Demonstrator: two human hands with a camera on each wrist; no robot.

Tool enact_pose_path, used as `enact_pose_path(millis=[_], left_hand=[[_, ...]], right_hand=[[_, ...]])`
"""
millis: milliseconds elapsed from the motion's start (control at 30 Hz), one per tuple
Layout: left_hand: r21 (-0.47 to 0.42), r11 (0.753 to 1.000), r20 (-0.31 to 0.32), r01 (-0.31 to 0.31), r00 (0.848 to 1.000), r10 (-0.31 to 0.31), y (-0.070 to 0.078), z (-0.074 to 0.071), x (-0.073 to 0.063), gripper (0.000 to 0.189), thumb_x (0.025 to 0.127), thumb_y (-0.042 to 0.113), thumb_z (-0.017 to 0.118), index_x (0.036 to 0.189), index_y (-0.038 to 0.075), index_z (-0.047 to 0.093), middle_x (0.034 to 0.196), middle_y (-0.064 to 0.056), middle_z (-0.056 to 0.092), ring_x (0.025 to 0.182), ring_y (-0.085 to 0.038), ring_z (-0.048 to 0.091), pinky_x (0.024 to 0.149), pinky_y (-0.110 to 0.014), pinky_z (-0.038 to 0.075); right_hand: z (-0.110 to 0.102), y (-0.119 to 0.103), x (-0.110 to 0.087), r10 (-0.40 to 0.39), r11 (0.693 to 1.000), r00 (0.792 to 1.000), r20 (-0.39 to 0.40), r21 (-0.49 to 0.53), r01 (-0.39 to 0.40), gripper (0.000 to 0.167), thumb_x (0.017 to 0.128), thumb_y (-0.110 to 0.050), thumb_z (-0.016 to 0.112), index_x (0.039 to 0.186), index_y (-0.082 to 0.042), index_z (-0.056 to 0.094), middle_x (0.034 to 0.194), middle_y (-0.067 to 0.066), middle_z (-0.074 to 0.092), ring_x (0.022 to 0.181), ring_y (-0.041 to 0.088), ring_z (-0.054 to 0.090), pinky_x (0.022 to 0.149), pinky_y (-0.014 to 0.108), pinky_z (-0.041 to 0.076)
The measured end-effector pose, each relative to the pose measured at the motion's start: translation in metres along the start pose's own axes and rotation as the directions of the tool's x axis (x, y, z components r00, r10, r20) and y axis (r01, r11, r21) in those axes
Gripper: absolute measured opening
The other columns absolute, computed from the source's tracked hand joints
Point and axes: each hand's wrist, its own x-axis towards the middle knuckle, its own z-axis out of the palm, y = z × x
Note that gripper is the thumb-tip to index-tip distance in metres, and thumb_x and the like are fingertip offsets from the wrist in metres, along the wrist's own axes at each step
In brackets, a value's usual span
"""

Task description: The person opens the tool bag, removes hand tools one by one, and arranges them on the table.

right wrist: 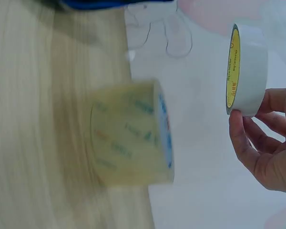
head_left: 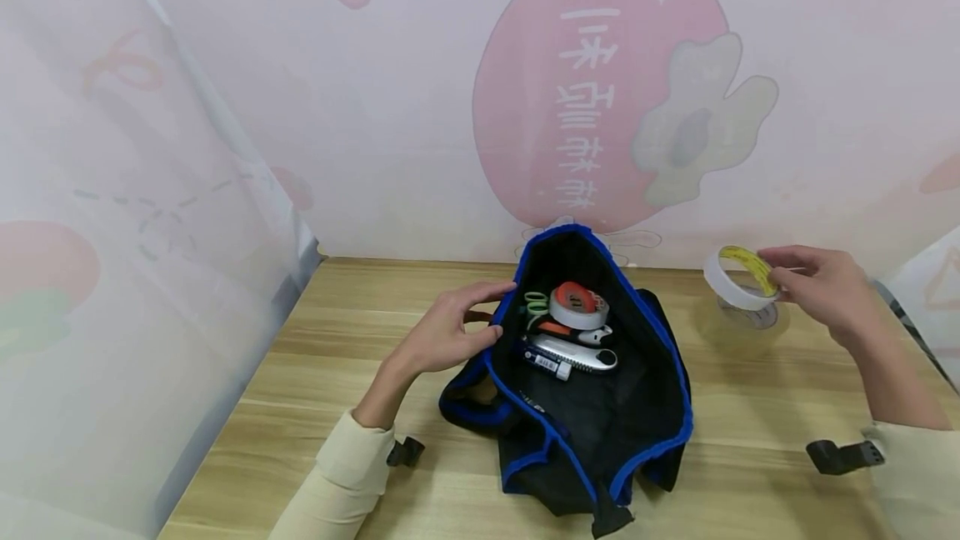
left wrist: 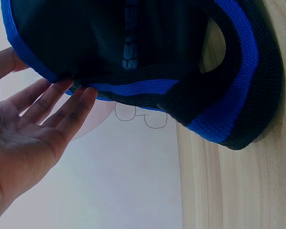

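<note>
The white tape roll [head_left: 738, 297] is being pinched in the right grip [head_left: 821, 290], tilted, above the tabletop [head_left: 330, 332], right of and apart from the black bag [head_left: 618, 415]. At its left rim [head_left: 512, 397], the bag is being held by the nearer left grip [head_left: 448, 325].

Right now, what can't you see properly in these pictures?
White tape roll: head view; the right hand covers part of its rim.
Clear tape roll: right wrist view; its print is too blurred to read.
Bag: left wrist view; its side hides what's inside, and the top edge cuts it off.
Blue-and-white tube: head view; label too small to read.
</note>
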Motion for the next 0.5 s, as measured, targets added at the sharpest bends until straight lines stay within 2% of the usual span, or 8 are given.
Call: enact_pose_path(millis=[33,167,200,233,267,500], left_hand=[[0.000,1.000,0.000,-0.001,1.000,0.001,0.000,0.000,0.000,0.060,0.098,0.005,0.069,0.156,0.007,0.055,0.159,-0.012,0.058,0.143,-0.032,0.059,0.107,-0.046,0.061],[-0.002,1.000,0.000,-0.002,1.000,0.002,-0.001,0.001,0.000,0.059,0.098,0.005,0.068,0.156,0.006,0.055,0.159,-0.013,0.057,0.143,-0.033,0.060,0.107,-0.045,0.061],[-0.002,1.000,-0.002,-0.003,1.000,0.003,-0.001,0.001,0.000,0.059,0.098,0.005,0.069,0.156,0.006,0.055,0.159,-0.013,0.058,0.143,-0.033,0.060,0.107,-0.045,0.061],[-0.002,1.000,-0.003,-0.005,1.000,0.005,-0.001,0.001,0.000,0.059,0.098,0.005,0.068,0.156,0.006,0.055,0.159,-0.013,0.058,0.143,-0.033,0.060,0.107,-0.045,0.061],[-0.001,1.000,-0.003,-0.006,1.000,0.006,-0.001,0.001,0.000,0.059,0.099,0.005,0.068,0.156,0.006,0.055,0.159,-0.013,0.058,0.143,-0.033,0.060,0.107,-0.045,0.061],[-0.003,1.000,-0.008,-0.007,1.000,0.007,-0.001,0.001,-0.001,0.060,0.098,0.004,0.068,0.156,0.006,0.055,0.159,-0.014,0.058,0.142,-0.034,0.060,0.107,-0.045,0.062]], right_hand=[[-0.002,0.004,0.000,0.011,1.000,1.000,-0.001,-0.002,-0.011,0.046,0.109,-0.015,0.053,0.146,0.011,0.057,0.111,-0.020,0.060,0.086,-0.020,0.058,0.070,0.017,0.063],[-0.009,0.016,-0.004,0.045,0.999,0.999,-0.023,-0.029,-0.046,0.049,0.110,-0.016,0.050,0.149,0.014,0.052,0.129,0.017,0.070,0.083,-0.023,0.055,0.069,0.015,0.062],[-0.010,0.018,-0.005,0.049,0.998,0.998,-0.031,-0.035,-0.050,0.050,0.111,-0.017,0.049,0.150,0.014,0.051,0.133,0.025,0.068,0.082,-0.023,0.054,0.069,0.014,0.061],[-0.012,0.021,-0.006,0.055,0.997,0.998,-0.039,-0.045,-0.057,0.051,0.111,-0.018,0.049,0.151,0.014,0.050,0.141,0.036,0.059,0.081,-0.024,0.054,0.068,0.014,0.061],[-0.013,0.024,-0.006,0.063,0.997,0.997,-0.047,-0.049,-0.066,0.052,0.112,-0.019,0.048,0.152,0.014,0.049,0.146,0.042,0.053,0.079,-0.024,0.053,0.067,0.014,0.060],[-0.023,0.044,-0.003,0.114,0.991,0.988,-0.102,-0.065,-0.121,0.053,0.113,-0.020,0.046,0.152,0.017,0.046,0.148,0.046,0.048,0.073,-0.025,0.049,0.065,0.012,0.059]])
